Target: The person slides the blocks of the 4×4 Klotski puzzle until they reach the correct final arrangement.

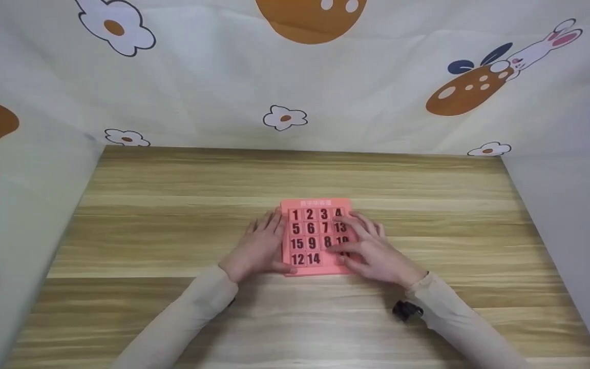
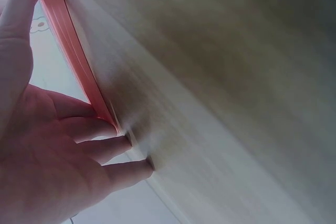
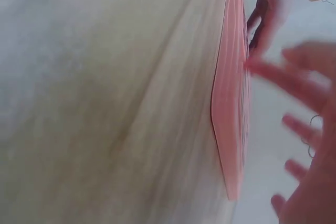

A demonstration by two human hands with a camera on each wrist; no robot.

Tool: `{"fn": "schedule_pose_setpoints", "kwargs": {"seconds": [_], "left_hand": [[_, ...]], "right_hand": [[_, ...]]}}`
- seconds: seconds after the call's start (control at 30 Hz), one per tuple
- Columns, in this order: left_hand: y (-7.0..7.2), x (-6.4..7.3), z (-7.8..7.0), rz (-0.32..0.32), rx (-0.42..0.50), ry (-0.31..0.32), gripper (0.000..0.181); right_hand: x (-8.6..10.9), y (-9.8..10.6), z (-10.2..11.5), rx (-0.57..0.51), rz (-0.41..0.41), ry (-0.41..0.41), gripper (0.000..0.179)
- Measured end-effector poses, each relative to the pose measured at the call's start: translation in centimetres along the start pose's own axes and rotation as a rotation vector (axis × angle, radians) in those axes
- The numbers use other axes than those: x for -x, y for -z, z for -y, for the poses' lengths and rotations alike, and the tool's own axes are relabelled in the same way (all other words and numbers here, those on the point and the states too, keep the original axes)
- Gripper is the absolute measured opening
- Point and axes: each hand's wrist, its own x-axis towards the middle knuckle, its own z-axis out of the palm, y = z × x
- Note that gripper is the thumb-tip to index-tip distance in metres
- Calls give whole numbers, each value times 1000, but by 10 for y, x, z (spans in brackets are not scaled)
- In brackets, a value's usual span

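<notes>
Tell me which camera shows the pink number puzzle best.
The head view: it looks down on the pink number puzzle, mostly readable though the right hand covers some. The left wrist view shows only part of its edge; the right wrist view shows its side edge-on, unreadable.

We see soft light in the head view, pale glare on the table (image 1: 315, 320) and faint shadows by the sleeves (image 1: 185, 318). Both wrist views look hazy, the right hand (image 3: 321, 166) blurred in its own.
</notes>
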Motion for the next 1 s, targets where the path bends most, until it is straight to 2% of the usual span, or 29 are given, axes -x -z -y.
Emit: {"fn": "schedule_pose_setpoints", "kwargs": {"seconds": [0.07, 0.2, 0.27, 0.37, 0.57, 0.63, 0.83, 1.0], "left_hand": [[-1, -1, 0, 2, 1, 0, 125], [-1, -1, 0, 4, -4, 2, 125], [-1, -1, 0, 7, -9, 6, 125], [-1, -1, 0, 5, -8, 10, 126], [0, -1, 0, 2, -4, 7, 126], [0, -1, 0, -8, -2, -3, 125], [0, 0, -1, -21, -17, -6, 124], [-1, -1, -1, -9, -13, 9, 125]], "right_hand": [[2, 1, -1, 14, -21, -15, 26], [8, 6, -6, 1, -84, -19, 17], [12, 8, -7, -3, -91, -29, 15], [16, 10, -8, 1, -53, -35, 23], [17, 6, -5, -19, 87, 13, 42], [17, 5, -3, -24, 105, 9, 46], [15, 7, -5, 24, -10, -75, 42], [15, 9, -6, -32, -33, -37, 18]]}}
